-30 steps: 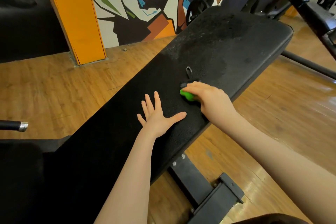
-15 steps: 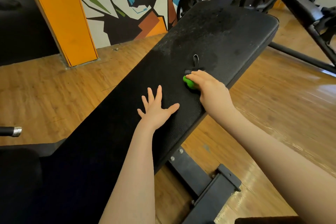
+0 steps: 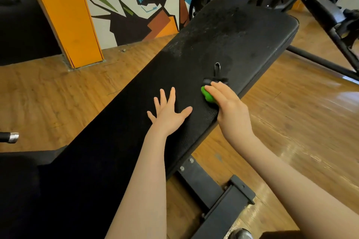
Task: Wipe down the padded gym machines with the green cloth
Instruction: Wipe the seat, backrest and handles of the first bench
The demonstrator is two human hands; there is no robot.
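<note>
Wooden gym flooring [image 3: 291, 122] and a painted mural wall [image 3: 136, 6] surround a black padded bench [image 3: 223, 44] that slopes up and away. On its pad the left hand [image 3: 168, 115] lies flat with fingers spread, likely bracing the body, while the right hand [image 3: 229, 109] curls round the bunched green cloth [image 3: 207, 94], pressing it to the pad near the right edge, evidently mid-wipe. No brand, label or writing can be read

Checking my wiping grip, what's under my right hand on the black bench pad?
A bunched green cloth peeks from under the right hand, pressed on the black padded bench. Most of the cloth is covered.
</note>
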